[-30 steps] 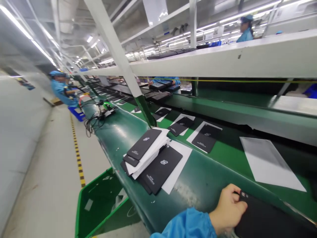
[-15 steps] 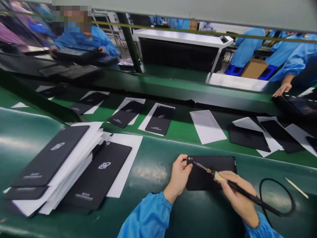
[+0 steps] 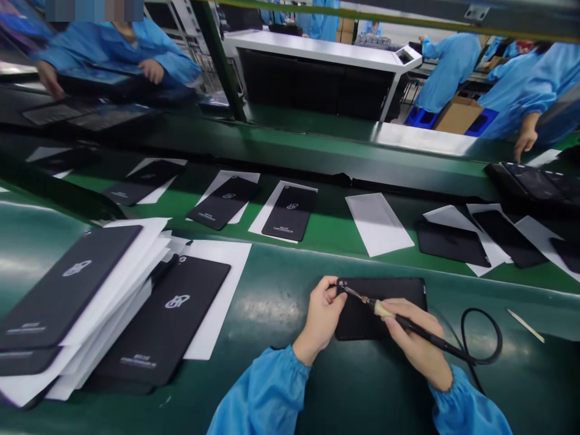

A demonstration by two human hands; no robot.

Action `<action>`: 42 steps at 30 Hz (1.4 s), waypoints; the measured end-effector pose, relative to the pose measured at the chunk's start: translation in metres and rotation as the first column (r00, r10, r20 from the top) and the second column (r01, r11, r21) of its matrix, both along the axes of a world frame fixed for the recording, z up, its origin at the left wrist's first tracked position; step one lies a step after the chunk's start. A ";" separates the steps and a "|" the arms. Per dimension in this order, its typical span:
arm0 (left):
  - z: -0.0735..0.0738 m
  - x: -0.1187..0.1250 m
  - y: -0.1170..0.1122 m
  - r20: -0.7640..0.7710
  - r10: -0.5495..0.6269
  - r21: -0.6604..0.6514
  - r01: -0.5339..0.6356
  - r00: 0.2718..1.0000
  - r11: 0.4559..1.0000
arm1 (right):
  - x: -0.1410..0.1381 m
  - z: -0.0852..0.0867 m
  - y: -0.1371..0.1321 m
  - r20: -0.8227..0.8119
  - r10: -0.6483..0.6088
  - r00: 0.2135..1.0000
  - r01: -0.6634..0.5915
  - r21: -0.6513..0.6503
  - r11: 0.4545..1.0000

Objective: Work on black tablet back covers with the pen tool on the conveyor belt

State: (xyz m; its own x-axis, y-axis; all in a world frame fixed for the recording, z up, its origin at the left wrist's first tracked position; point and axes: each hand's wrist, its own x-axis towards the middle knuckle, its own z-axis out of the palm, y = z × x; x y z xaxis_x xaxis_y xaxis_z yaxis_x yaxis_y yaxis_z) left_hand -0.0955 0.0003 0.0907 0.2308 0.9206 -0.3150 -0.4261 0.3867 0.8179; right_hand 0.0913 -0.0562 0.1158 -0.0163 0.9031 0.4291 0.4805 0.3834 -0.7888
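A black tablet back cover (image 3: 362, 323) lies flat on the green bench in front of me. My left hand (image 3: 321, 314) pinches its upper left corner, where a small camera hole shows. In my right hand (image 3: 419, 347) is a soldering iron (image 3: 382, 308), held like a pen with its pale collar between the fingers. The iron's metal tip points at that same corner, close to my left fingertips; whether it touches the cover I cannot tell. A black cord (image 3: 498, 347) loops from the iron's back end.
On the left stands a stack of black covers (image 3: 75, 284) with white sheets between them. A thin pale stick (image 3: 524, 325) lies right. Beyond, a green conveyor belt (image 3: 333, 232) carries covers and white sheets (image 3: 379, 225). Co-workers in blue work across it; a green post (image 3: 222, 66) rises left.
The view has shifted slightly. The iron's tip has moved left along the cover, nearer the corner and my left fingers. A co-worker's hand at far right has lifted off the dark case.
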 end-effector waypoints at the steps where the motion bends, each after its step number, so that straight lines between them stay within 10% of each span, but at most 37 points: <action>1: 0.000 0.000 0.000 0.001 -0.001 0.001 0.001 1.000 1.000 | 0.001 0.000 0.000 0.002 0.003 1.000 -0.003 -0.003 1.000; 42: -0.003 -0.001 0.001 -0.017 -0.026 0.005 0.026 1.000 1.000 | 0.012 0.019 0.016 -0.009 0.070 0.998 -0.070 -0.055 0.996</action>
State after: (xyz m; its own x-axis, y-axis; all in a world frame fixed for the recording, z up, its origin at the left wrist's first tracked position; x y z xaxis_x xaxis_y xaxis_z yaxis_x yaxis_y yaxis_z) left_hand -0.0965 0.0015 0.0874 0.2491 0.9162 -0.3139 -0.4019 0.3926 0.8273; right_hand 0.1032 -0.0405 0.1349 -0.0775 0.9221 0.3790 0.4486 0.3717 -0.8128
